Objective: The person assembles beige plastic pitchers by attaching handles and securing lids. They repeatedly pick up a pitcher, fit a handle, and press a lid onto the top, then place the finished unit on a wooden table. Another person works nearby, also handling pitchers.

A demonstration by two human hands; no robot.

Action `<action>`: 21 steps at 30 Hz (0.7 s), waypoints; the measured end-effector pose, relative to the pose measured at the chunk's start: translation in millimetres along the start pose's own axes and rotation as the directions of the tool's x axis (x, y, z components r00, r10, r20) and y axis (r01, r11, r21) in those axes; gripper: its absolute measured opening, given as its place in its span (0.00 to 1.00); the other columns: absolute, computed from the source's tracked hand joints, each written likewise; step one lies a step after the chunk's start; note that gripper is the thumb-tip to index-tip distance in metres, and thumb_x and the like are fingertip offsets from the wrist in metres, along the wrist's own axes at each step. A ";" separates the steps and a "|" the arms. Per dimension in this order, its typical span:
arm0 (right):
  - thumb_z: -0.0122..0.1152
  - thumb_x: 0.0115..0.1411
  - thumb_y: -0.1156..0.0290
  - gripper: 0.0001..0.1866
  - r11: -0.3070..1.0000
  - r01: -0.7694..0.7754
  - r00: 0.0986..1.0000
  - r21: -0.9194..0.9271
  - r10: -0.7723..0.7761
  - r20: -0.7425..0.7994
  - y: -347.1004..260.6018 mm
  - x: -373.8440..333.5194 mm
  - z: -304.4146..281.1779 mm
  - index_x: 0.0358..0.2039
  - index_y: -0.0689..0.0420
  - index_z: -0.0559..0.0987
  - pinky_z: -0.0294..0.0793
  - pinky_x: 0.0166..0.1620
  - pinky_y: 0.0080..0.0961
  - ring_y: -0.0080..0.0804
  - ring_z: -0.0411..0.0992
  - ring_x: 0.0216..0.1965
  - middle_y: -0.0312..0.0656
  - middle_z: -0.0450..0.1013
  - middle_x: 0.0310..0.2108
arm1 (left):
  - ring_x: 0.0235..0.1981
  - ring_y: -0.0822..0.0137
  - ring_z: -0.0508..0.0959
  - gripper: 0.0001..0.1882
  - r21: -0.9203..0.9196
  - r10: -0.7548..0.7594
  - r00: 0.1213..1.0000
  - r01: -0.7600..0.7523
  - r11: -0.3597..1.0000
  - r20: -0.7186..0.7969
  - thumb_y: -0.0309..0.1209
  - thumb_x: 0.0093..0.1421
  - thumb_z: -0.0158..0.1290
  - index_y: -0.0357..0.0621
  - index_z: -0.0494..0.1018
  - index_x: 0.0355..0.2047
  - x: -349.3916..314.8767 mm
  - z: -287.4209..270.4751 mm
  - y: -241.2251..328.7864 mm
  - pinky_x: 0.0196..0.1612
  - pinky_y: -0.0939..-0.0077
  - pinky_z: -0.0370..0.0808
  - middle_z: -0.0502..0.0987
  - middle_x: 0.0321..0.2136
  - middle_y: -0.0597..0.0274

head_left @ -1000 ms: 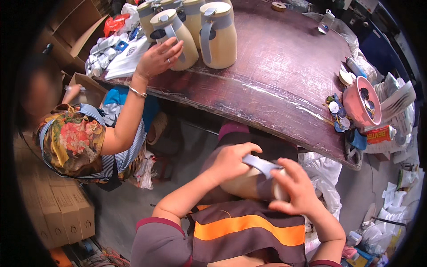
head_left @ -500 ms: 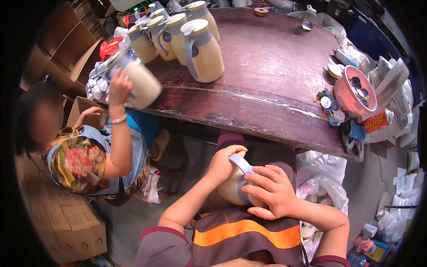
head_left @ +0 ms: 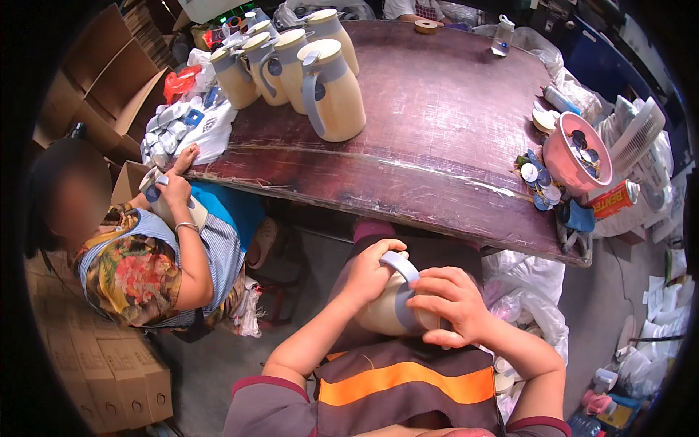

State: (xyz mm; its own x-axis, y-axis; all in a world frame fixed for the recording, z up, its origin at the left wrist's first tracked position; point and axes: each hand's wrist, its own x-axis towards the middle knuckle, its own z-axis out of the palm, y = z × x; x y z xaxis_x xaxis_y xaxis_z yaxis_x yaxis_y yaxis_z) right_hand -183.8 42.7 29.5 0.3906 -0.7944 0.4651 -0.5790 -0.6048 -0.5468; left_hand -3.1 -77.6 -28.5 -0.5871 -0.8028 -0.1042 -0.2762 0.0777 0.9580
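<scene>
A cream vacuum jug (head_left: 382,313) with a grey-blue neck and handle lies tilted across my lap, its lid end toward my right. My left hand (head_left: 373,271) is closed round the far side where the handle meets the body, with the thumb hidden. My right hand (head_left: 453,304) curves over the neck and lid end, fingertips touching the grey-blue band beside the handle. The palm hides much of the lid. An apron with an orange stripe (head_left: 408,382) lies just below the jug.
Several similar jugs (head_left: 335,102) stand on the dark red table (head_left: 422,131). At its right are a pink basin (head_left: 564,156) with round pieces and a red can (head_left: 615,198). A co-worker (head_left: 138,277) at left holds another jug (head_left: 191,211). Cardboard boxes (head_left: 109,371) lie behind.
The co-worker's jug has come down from beside the table edge to the co-worker's lap. My right hand has shifted slightly on my jug; my left grip looks the same.
</scene>
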 end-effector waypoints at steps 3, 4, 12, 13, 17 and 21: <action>0.50 0.55 0.34 0.34 0.983 0.182 0.966 -0.014 -0.176 0.187 -5.8 7.1 -7.6 0.51 0.47 0.76 0.60 0.56 0.49 0.47 0.62 0.59 0.41 0.66 0.57 | 0.41 0.71 0.78 0.12 -0.152 0.009 0.999 -0.003 0.988 0.043 0.26 0.57 0.54 0.40 0.74 0.43 0.7 -5.0 -18.0 0.43 0.76 0.73 0.78 0.39 0.60; 0.49 0.56 0.34 0.34 0.973 0.229 0.949 -0.019 -0.218 0.228 -10.8 12.9 -9.5 0.52 0.47 0.75 0.60 0.56 0.50 0.46 0.62 0.59 0.41 0.65 0.58 | 0.38 0.73 0.76 0.11 -0.169 0.010 0.998 0.000 0.986 0.057 0.27 0.58 0.56 0.40 0.74 0.42 3.3 -6.3 -19.8 0.41 0.78 0.72 0.77 0.36 0.63; 0.49 0.56 0.33 0.35 0.932 0.362 0.861 0.020 -0.343 0.375 -15.4 28.7 -2.6 0.57 0.42 0.71 0.60 0.56 0.48 0.39 0.62 0.59 0.39 0.64 0.60 | 0.37 0.74 0.75 0.10 -0.170 -0.025 0.986 0.054 0.984 0.168 0.30 0.61 0.54 0.39 0.74 0.42 1.8 -6.3 -4.8 0.41 0.78 0.72 0.77 0.34 0.64; 0.49 0.56 0.33 0.36 0.930 0.367 0.861 0.025 -0.349 0.370 -15.3 26.6 -2.3 0.57 0.42 0.71 0.60 0.56 0.48 0.39 0.62 0.59 0.38 0.64 0.60 | 0.38 0.74 0.75 0.10 -0.167 -0.003 0.981 0.036 0.985 0.194 0.30 0.61 0.53 0.39 0.74 0.42 2.1 -7.4 -7.5 0.42 0.78 0.72 0.77 0.34 0.63; 0.50 0.57 0.36 0.34 0.928 0.370 0.871 0.044 -0.363 0.332 -13.0 29.3 -2.9 0.54 0.47 0.72 0.62 0.53 0.48 0.41 0.63 0.57 0.41 0.65 0.57 | 0.40 0.73 0.76 0.10 -0.132 -0.009 0.971 0.041 0.990 0.240 0.28 0.62 0.52 0.40 0.74 0.42 8.5 -8.8 -14.2 0.44 0.77 0.72 0.78 0.36 0.62; 0.56 0.53 0.37 0.32 0.960 0.278 0.925 0.037 -0.278 0.260 -10.7 27.3 -5.0 0.48 0.48 0.75 0.63 0.52 0.45 0.41 0.66 0.53 0.40 0.69 0.49 | 0.42 0.71 0.76 0.12 -0.143 -0.018 0.979 0.048 0.989 0.202 0.25 0.58 0.51 0.40 0.74 0.42 10.9 -5.5 -19.4 0.46 0.76 0.72 0.78 0.37 0.61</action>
State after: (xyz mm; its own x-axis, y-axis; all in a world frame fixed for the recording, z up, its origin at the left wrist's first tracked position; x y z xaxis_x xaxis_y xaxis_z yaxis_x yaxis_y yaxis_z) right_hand -170.6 27.8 51.5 0.7082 -0.5809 0.4013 -0.4204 -0.8036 -0.4214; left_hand 0.1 -91.1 -46.7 -0.7238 -0.6678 -0.1734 -0.1925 -0.0459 0.9802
